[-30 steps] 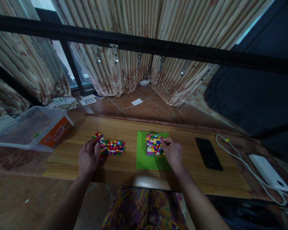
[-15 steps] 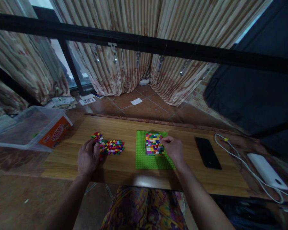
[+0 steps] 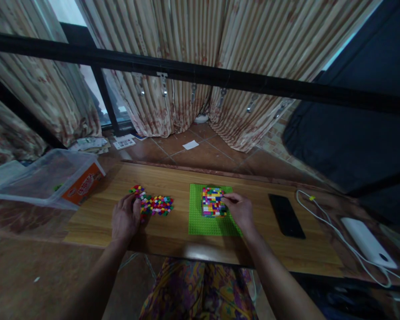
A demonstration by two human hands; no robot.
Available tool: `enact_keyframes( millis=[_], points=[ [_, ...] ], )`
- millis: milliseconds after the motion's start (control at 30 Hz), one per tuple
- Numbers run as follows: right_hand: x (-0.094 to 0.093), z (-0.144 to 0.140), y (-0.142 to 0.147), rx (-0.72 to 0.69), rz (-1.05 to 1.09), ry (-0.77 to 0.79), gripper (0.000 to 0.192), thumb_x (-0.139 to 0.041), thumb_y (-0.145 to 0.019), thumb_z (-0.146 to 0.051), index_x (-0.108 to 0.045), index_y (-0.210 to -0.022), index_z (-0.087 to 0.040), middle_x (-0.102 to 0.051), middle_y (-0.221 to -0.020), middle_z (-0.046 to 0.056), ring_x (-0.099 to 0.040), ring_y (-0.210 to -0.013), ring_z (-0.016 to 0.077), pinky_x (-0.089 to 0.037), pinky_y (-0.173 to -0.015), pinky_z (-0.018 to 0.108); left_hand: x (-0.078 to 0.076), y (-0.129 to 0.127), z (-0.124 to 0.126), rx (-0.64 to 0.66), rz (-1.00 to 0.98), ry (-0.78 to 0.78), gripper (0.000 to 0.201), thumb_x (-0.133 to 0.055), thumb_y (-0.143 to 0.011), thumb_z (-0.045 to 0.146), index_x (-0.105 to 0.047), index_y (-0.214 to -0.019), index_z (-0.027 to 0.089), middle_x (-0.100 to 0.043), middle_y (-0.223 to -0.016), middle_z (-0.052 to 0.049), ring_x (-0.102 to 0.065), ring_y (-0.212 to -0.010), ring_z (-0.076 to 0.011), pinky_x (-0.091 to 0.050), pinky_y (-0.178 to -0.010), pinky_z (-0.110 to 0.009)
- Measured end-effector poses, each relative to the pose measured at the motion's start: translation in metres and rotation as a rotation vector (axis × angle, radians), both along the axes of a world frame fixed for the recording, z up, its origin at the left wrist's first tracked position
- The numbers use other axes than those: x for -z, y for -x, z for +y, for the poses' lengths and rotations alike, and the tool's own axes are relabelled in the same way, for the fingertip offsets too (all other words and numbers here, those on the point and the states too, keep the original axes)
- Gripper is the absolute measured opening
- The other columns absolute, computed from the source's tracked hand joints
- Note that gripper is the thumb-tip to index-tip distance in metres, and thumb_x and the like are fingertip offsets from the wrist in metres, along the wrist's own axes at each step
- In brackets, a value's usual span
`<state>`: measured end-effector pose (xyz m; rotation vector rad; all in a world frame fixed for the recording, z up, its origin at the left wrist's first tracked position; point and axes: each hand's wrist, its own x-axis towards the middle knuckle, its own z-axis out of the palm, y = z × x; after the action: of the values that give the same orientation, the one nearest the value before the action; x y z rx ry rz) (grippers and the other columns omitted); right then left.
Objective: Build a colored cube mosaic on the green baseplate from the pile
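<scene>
A block of small multicoloured toy bricks point(image 3: 213, 203) is built up on a green studded baseplate point(image 3: 196, 224). My right hand point(image 3: 242, 211) reaches over the plate from the right, with thumb and forefinger pinched together at the block's right edge. Whatever sits between those fingertips is too small to make out. My left hand point(image 3: 125, 218) rests on the table at the left end of a pile of loose toy bricks point(image 3: 158, 205). Its fingers are bent and a little apart from the thumb, with no brick visible in them; the fingertips are partly hidden.
On the wooden table point(image 3: 173, 242), a black phone point(image 3: 286, 215) lies to the right. Beyond it are a white power bank point(image 3: 368, 242) and a white cable point(image 3: 342, 235). A clear plastic box point(image 3: 50, 175) with an orange label stands at the left. A dark metal bar point(image 3: 193, 69) crosses beyond the table.
The camera view has shifted slightly, moving the background a little lower. Both hands stay in nearly the same places, the left at the pile and the right at the brick block.
</scene>
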<state>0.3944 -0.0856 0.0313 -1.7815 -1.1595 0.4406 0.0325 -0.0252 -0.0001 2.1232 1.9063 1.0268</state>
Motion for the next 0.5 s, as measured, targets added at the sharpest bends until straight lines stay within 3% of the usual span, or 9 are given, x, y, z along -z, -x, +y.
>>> enact_keyframes(
  millis=[133, 300, 500],
  points=[
    [0.002, -0.005, -0.005, 0.062, 0.086, -0.065, 0.026, -0.062, -0.073, -0.040, -0.074, -0.079, -0.018, -0.075, -0.077, 0.007, -0.068, -0.071, 0.0206, -0.051, -0.067, 0.031, 0.001, 0.000, 0.000, -0.008, 0.005, -0.001, 0.045, -0.032, -0.094, 0.047, -0.061, -0.111, 0.016, -0.063, -0.118, -0.014, -0.055, -0.116, -0.0281, -0.042, -0.102, -0.045],
    [0.006, 0.003, -0.009, 0.129, 0.228, -0.028, 0.032, -0.063, -0.072, -0.046, -0.073, -0.075, -0.016, -0.072, -0.071, 0.006, -0.064, -0.063, 0.0183, -0.049, -0.061, 0.030, 0.002, 0.000, 0.000, -0.012, 0.004, -0.003, 0.046, -0.033, -0.095, 0.046, -0.061, -0.113, 0.015, -0.063, -0.120, -0.014, -0.055, -0.116, -0.0274, -0.042, -0.103, -0.044],
    [0.018, 0.013, -0.004, 0.073, 0.287, -0.011, 0.042, -0.071, -0.065, -0.054, -0.075, -0.081, -0.015, -0.075, -0.077, 0.008, -0.067, -0.067, 0.0204, -0.051, -0.061, 0.031, 0.004, 0.001, 0.000, -0.024, 0.019, 0.005, 0.047, -0.032, -0.096, 0.046, -0.061, -0.114, 0.015, -0.063, -0.121, -0.014, -0.056, -0.115, -0.0281, -0.043, -0.101, -0.045]
  ],
)
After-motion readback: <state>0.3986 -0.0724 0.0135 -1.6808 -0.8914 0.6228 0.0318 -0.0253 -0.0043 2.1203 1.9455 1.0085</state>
